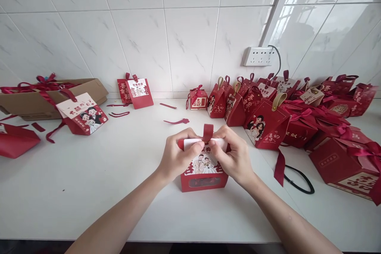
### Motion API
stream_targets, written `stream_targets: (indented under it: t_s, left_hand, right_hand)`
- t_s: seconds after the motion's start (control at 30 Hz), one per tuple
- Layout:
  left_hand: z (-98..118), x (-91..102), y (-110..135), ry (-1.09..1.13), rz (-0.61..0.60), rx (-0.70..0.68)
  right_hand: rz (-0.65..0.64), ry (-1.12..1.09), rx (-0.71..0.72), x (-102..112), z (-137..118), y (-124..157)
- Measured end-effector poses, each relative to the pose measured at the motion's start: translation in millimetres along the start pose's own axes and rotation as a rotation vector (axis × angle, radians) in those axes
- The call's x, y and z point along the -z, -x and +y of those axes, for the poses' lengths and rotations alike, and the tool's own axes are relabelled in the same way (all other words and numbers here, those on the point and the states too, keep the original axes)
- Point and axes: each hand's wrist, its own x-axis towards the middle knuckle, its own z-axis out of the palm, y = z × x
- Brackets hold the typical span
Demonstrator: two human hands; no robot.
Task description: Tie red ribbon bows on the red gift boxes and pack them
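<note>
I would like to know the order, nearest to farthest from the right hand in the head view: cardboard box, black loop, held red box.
1. Red box: touching the right hand.
2. Black loop: on the table, to its right.
3. Cardboard box: far left, farther back.

a small indoor workspace, whether in a home or a shop cannot be told: a glossy white tiled wall [137,39] with a socket strip [260,56], window light reflected at right, and a white bench [89,190] carrying many red gift boxes [268,125], ribbon pieces [279,168] and an open cardboard box [35,105].
</note>
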Motion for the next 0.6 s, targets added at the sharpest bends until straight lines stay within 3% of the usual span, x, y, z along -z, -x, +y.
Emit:
stream_targets:
  t_s: [0.3,0.6]
  left_hand:
    - [-5,-3.3,1,0.066,0.005,-0.057]
    - [-5,-14.0,3,0.169,0.090,-0.093]
  right_hand:
    - [0.003,-0.011,0.029,1,7,3]
    - [-0.056,0.138,0.059,8,14,8]
